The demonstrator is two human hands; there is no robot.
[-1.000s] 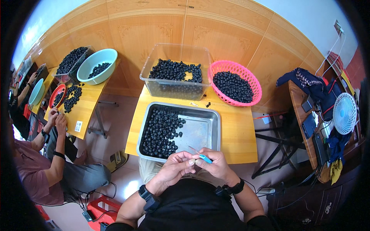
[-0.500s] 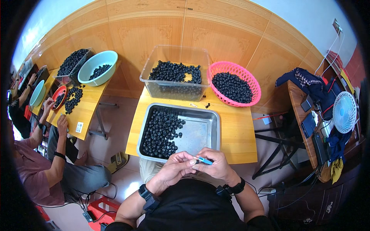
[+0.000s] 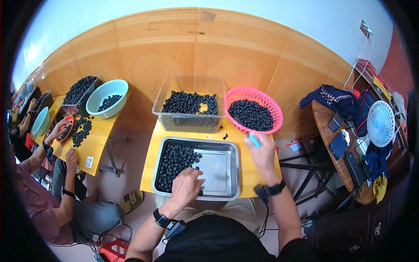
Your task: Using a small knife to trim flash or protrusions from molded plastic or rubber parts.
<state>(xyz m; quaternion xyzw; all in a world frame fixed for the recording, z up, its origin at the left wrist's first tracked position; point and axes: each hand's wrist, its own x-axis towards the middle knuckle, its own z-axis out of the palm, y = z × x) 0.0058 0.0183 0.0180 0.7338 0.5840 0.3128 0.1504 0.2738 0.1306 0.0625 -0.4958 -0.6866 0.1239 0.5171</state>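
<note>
Many small black round pieces lie in the left part of a metal tray. My left hand is over the front of that tray, right at the edge of the pile. Its fingers are bent and slightly apart, and no piece shows between them. My right hand grips a small light-blue-handled tool, just in front of a pink basket full of black pieces. The tool's tip is not visible, nor can I tell whether a piece is in this hand.
Behind the tray stands a clear plastic bin of black pieces. A few loose bits lie on the yellow table. At left a co-worker sits by another table with a mint bowl. A side table with a fan stands right.
My hands were together at the tray's front edge and have parted. The left went forward into the tray; the right moved away to the right and forward with the tool, toward the basket.
</note>
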